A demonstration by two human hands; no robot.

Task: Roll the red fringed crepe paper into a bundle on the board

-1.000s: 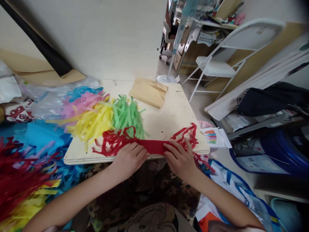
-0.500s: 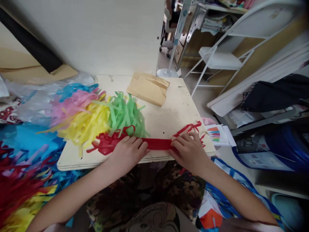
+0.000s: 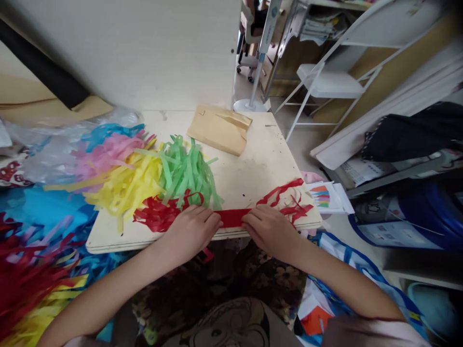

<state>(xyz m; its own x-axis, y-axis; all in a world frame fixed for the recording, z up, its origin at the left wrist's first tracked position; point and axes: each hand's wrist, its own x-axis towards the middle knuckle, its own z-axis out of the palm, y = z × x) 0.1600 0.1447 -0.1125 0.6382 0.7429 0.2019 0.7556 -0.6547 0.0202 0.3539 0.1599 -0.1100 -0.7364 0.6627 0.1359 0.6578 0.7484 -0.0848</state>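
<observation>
A red fringed paper strip (image 3: 231,217) lies along the near edge of a pale wooden board (image 3: 253,168). Its uncut middle band shows between my hands, and its cut fringes spread out at both ends. My left hand (image 3: 190,231) presses on the band's left part with fingers curled over it. My right hand (image 3: 269,230) presses on the band's right part, fingers together and bent. Green fringed paper (image 3: 188,171) lies just behind my left hand.
Yellow (image 3: 123,185), pink (image 3: 108,154) and blue fringed papers (image 3: 108,131) pile at the board's left. A brown paper envelope (image 3: 219,129) rests at the back. More coloured paper (image 3: 32,250) heaps at the left, a white folding chair (image 3: 325,82) and clutter stand at the right.
My hands have come closer together along the red band, so less of it shows between them. The right fringe now lies spread on the board beyond my right hand.
</observation>
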